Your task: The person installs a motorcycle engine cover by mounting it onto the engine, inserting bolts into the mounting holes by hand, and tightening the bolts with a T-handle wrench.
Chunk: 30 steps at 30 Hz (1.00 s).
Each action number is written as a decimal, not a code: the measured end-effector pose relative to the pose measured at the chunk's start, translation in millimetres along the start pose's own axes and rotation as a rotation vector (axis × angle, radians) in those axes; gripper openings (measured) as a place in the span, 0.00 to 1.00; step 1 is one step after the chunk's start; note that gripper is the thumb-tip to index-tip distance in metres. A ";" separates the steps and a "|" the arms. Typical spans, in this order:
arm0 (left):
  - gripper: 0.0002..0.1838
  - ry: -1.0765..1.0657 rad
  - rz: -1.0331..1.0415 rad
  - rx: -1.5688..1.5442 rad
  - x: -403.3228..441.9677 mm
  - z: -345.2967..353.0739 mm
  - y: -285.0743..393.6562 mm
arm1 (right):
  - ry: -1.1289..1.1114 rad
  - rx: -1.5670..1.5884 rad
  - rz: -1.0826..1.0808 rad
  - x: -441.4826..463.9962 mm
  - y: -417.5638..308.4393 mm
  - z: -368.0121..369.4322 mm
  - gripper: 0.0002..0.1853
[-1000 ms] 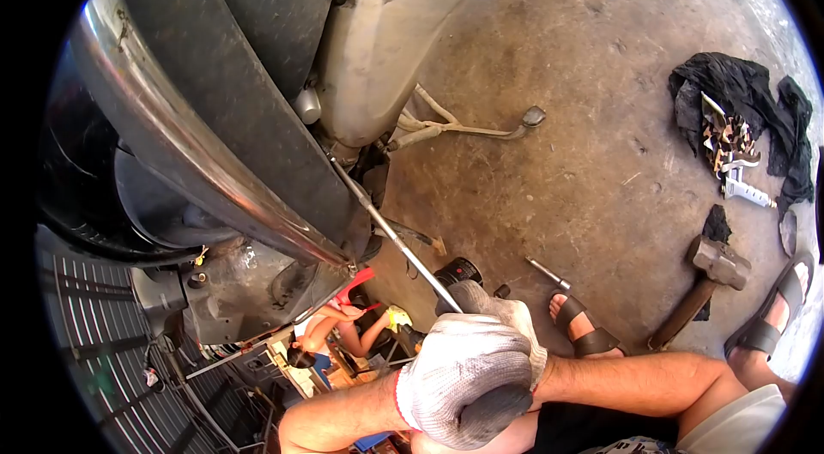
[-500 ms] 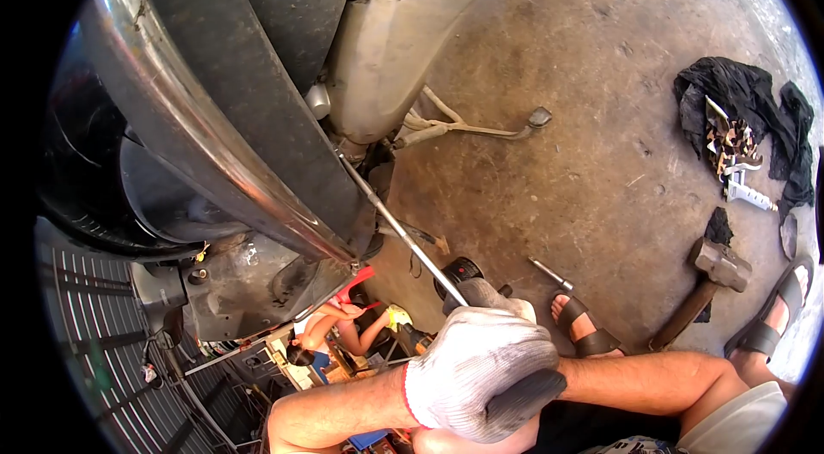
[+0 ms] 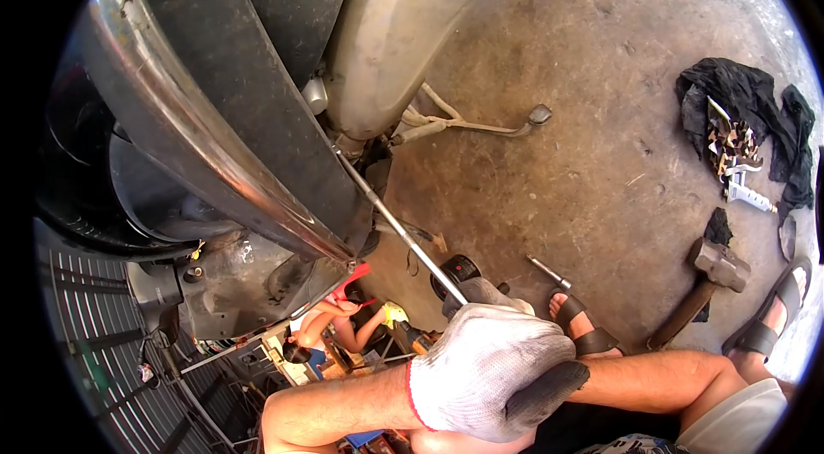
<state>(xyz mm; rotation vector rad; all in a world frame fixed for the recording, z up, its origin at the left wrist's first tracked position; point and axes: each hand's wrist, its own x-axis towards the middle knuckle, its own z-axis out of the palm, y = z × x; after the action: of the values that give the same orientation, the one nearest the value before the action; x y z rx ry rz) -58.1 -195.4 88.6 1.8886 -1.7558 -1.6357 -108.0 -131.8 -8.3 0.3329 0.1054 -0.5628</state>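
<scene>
My left hand (image 3: 485,372), in a whitish knit work glove with a red cuff edge, is closed around the near end of a long metal rod (image 3: 386,214). The rod slants up to the left, its far tip at the underside of a motor scooter beside the grey engine cover (image 3: 382,51). From the right, my right forearm (image 3: 661,381) reaches in behind the left glove, which hides my right hand's fingers. A dark grey glove part (image 3: 545,398) juts out there; whose hand it belongs to is unclear. Behind the rod is a round black part (image 3: 455,274), partly covered.
A short metal tube (image 3: 548,271) lies on the concrete floor near my sandalled foot (image 3: 584,325). Farther right are a sledgehammer (image 3: 708,278) and a black cloth (image 3: 730,85) with metal pieces. The scooter's stand (image 3: 489,125) sticks out rightward. Another person (image 3: 330,325) sits in the background.
My left glove has shifted slightly right, and the dark grey glove part reaches farther right. The rod keeps nearly the same slant, while the scooter appears a little farther left in view.
</scene>
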 end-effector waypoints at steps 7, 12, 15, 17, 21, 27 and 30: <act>0.10 -0.015 0.058 0.123 4.4 -3.9 2.9 | -0.031 0.129 0.066 -1.0 3.4 -11.0 0.23; 0.15 -0.040 0.019 0.158 5.7 -4.6 5.0 | -0.040 -0.326 -0.021 -4.7 -8.2 -14.1 0.21; 0.18 -0.054 -0.007 0.149 5.7 -4.1 5.4 | -0.064 -0.690 -0.107 -4.1 -19.8 -17.1 0.20; 0.19 -0.061 0.010 0.135 7.0 -5.1 4.9 | -0.082 -0.873 -0.150 -1.3 -27.6 -18.4 0.19; 0.19 -0.052 0.008 0.102 8.4 -4.6 5.5 | -0.131 -1.110 -0.196 3.6 -41.8 -20.0 0.19; 0.20 -0.117 -0.001 0.074 9.5 -8.1 2.8 | -0.196 -1.368 -0.230 9.8 -60.3 -19.4 0.20; 0.22 -0.087 0.006 0.091 9.0 -5.3 2.3 | -0.224 -1.478 -0.235 12.6 -67.8 -18.0 0.20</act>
<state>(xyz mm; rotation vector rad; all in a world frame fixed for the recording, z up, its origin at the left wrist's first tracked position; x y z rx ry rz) -57.9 -206.0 86.9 1.8738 -1.8984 -1.6881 -134.1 -185.9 -46.7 -1.1886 0.3126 -0.6150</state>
